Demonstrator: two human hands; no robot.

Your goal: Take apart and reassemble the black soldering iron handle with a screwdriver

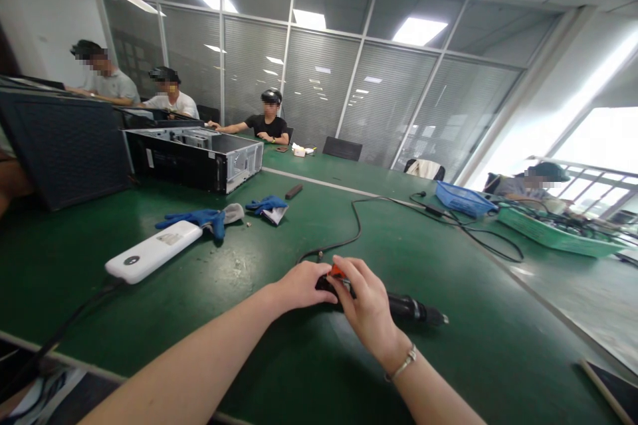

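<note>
Right hand (366,309) and left hand (302,285) hold screwdriver (411,309) lying crosswise, tip rightward.

An office turned workshop — glass partition walls (319,80), long green worktable (259,239), an opened computer case (199,158).

The counter (448,358) is dark green, scuffed pale in patches. The electric screwdriver (411,309) is black with an orange-red switch (337,271), and its cable (356,226) is black. A silver bracelet (403,364) sits below the right hand (366,305). The oblong device (152,252) is white with a grey disc. Both gloves (199,219) are blue with grey cuffs. The computer case (194,159) is black outside and silver-grey inside. The basket (461,199) is blue and the tray (548,232) is green.
</note>
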